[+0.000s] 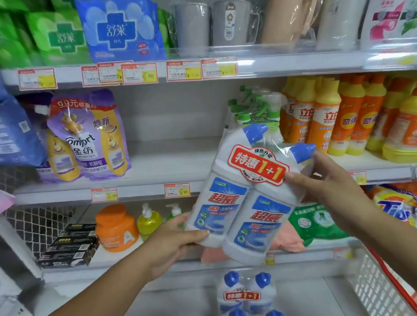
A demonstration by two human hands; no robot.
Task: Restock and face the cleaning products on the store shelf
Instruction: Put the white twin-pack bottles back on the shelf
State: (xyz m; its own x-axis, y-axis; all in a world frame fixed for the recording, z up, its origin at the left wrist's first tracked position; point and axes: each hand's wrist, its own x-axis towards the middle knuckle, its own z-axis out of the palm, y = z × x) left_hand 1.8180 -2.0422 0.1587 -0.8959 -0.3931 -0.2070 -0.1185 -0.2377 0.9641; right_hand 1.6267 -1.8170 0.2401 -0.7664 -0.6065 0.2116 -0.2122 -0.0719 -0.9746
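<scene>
- Both bare forearms are reaching up from the bottom edge, the left hand (176, 237) low and the right hand (329, 185) higher.
- Below them, more shrink-wrapped packs of white blue-capped bottles (246, 299) are lying together, with a white perforated plastic basket (377, 284) to their right.
- The left hand is gripping the base of a shrink-wrapped twin pack of white plastic bottles with blue caps (243, 205), thumb lying across the front and fingers curling behind.
- The right hand is clasping the same twin pack near the neck of its right bottle, thumb pressing at the edge of the red sticker and fingers wrapping behind, under the cap.
- The twin pack is hanging tilted between the two hands, caps leaning up and right, in front of the shelves and resting on none of them.
- Its red sticker is reading "特惠 1+1", and each bottle is showing "超威" in red.
- Behind it, the white middle shelf (172, 160) is showing a bare stretch, with a price tag reading "9.90" (177, 190) on its edge.
- Left of that stretch, purple "Comfort 金纺" refill pouches (88, 137) are standing; right of it, green-trigger spray bottles (256, 109) and orange-and-yellow "立白" bottles (324, 116) are standing.
- On the lower shelf, an orange lidded jar (115, 227) and a yellow pump bottle (148, 221) are sitting side by side.
- On the top shelf, a blue "舒莱" pack (120, 30) is leaning beside grey plastic cups (192, 24).
</scene>
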